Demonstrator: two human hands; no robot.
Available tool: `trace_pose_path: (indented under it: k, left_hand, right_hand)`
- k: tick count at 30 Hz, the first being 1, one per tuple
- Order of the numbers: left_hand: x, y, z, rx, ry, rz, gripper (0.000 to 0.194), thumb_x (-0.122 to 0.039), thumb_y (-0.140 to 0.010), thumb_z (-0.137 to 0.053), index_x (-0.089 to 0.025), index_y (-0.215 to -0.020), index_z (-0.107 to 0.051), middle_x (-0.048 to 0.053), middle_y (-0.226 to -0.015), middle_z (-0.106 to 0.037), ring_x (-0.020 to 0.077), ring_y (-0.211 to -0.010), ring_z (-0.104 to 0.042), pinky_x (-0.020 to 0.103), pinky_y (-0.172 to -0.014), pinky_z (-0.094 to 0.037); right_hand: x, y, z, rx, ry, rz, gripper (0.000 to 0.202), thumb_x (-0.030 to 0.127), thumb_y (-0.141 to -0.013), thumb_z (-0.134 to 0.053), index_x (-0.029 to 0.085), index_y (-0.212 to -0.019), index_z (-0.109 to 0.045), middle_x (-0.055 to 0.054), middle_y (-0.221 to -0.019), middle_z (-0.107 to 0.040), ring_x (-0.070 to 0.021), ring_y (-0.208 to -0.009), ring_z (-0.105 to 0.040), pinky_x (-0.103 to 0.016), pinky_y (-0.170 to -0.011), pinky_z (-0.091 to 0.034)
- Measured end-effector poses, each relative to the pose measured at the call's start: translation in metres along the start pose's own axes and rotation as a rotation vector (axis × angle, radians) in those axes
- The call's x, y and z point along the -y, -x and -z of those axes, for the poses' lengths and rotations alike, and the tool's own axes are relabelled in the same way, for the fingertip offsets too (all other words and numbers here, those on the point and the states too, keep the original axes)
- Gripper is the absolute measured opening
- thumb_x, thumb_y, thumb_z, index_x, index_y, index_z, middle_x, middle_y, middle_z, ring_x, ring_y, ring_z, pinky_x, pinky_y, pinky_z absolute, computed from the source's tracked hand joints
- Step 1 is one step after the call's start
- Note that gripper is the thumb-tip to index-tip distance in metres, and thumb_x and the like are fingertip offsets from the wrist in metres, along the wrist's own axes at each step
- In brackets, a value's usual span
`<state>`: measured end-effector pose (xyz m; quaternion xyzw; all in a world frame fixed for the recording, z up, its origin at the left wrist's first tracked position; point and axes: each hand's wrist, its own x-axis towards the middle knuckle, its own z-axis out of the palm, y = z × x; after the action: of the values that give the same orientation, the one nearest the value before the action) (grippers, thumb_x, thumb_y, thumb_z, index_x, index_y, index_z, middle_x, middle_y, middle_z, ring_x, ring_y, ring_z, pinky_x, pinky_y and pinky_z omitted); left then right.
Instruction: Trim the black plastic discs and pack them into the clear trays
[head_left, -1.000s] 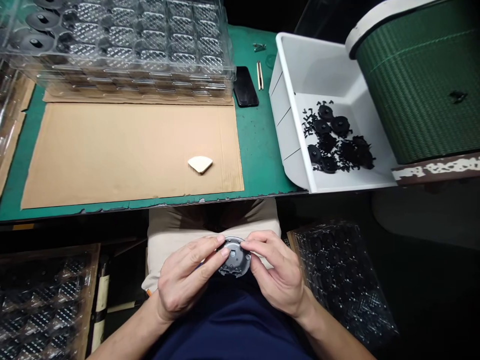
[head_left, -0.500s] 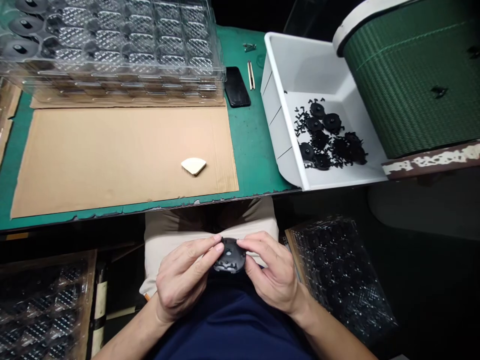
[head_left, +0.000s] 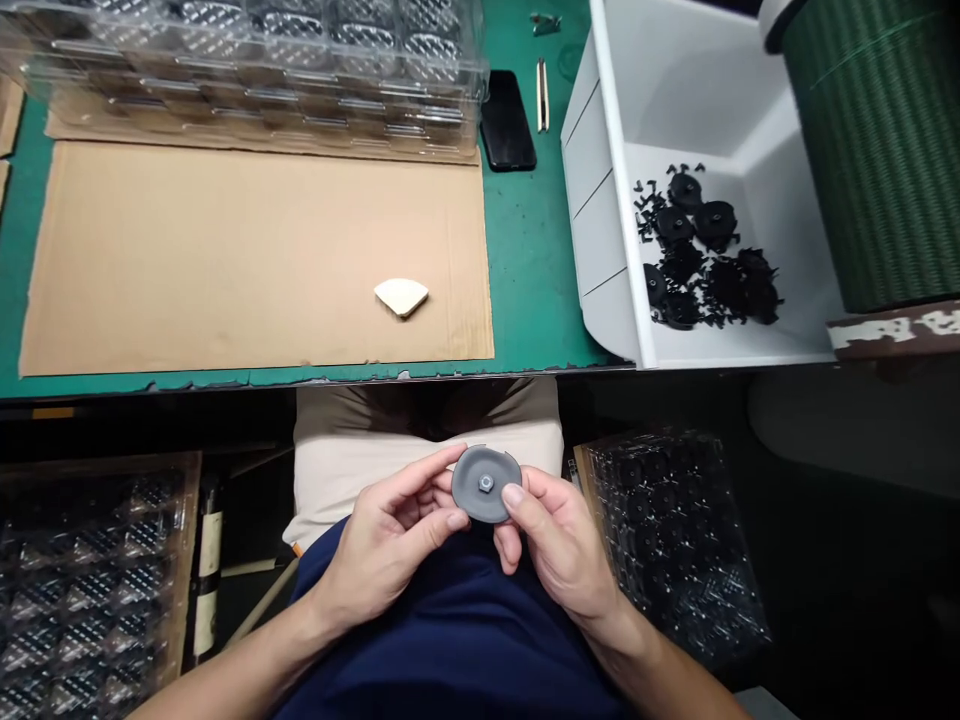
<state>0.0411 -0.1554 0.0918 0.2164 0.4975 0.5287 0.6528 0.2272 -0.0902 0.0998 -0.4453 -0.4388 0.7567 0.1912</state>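
Above the lap, a round black disc [head_left: 486, 484] with a small pale centre hub faces the camera. My left hand [head_left: 409, 525] holds its left edge, with the thumb at the lower left and a finger along the top left. My right hand [head_left: 551, 525] grips the right edge, its thumb lying on the disc's face and its fingers curled behind and below. Beyond the hands, a small cream wedge-shaped piece [head_left: 402, 297] lies on a flat cardboard sheet [head_left: 255, 260] on the green table.
A white bin [head_left: 641, 260] holds black discs and small black bits [head_left: 682, 260]. Clear plastic trays [head_left: 285, 90] are stacked at the back left. A black phone [head_left: 508, 120] lies between them. More filled trays stand low at left [head_left: 82, 590] and right [head_left: 675, 540].
The disc has been turned over and now shows a smooth dished face with a hub. Both hands have shifted their grip on it. The camera view has moved, so the table sits higher.
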Motion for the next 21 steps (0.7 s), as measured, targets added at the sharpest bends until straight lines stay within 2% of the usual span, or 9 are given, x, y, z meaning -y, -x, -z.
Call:
trace_pose_path:
  k: [3, 8, 13, 21]
  left_hand:
    - [0.0012, 0.0002, -0.0013, -0.004, 0.062, 0.017, 0.048, -0.022, -0.087, -0.084, -0.023, -0.133, -0.074, 0.006, -0.098, -0.081, 0.0162, -0.087, -0.074, 0.026, -0.082, -0.064]
    - [0.0027, 0.0, 0.0, 0.042, 0.164, 0.04, 0.049, -0.018, -0.089, -0.082, -0.028, -0.135, -0.072, 0.002, -0.097, -0.078, 0.0112, -0.082, -0.072, 0.021, -0.08, -0.061]
    - [0.0044, 0.0009, 0.0023, 0.058, 0.182, 0.045, 0.05, -0.018, -0.09, -0.082, -0.028, -0.137, -0.071, 0.002, -0.095, -0.077, 0.0109, -0.081, -0.072, 0.02, -0.078, -0.061]
    - [0.0025, 0.0026, 0.0026, 0.036, 0.154, -0.019, 0.05, -0.017, -0.089, -0.082, -0.03, -0.136, -0.069, 0.004, -0.107, -0.076, 0.0125, -0.09, -0.072, 0.021, -0.082, -0.062]
  right_hand:
    - [0.0016, 0.001, -0.0006, 0.02, -0.018, 0.001, 0.044, 0.053, -0.106, -0.061, 0.017, -0.081, -0.06, 0.001, -0.054, -0.06, -0.0112, -0.048, -0.053, -0.023, -0.054, -0.042]
    - [0.0064, 0.0, -0.0027, 0.033, -0.017, 0.03, 0.043, 0.05, -0.108, -0.06, 0.018, -0.08, -0.059, 0.001, -0.055, -0.061, -0.0114, -0.05, -0.053, -0.024, -0.057, -0.043]
    - [0.009, -0.0012, -0.0061, 0.035, 0.004, 0.063, 0.043, 0.048, -0.109, -0.059, 0.018, -0.078, -0.059, 0.001, -0.055, -0.061, -0.0121, -0.053, -0.055, -0.025, -0.059, -0.044]
    - [0.0054, -0.0044, -0.0072, 0.05, 0.003, 0.041, 0.043, 0.05, -0.109, -0.059, 0.018, -0.079, -0.059, 0.001, -0.055, -0.06, -0.0116, -0.052, -0.054, -0.025, -0.059, -0.044]
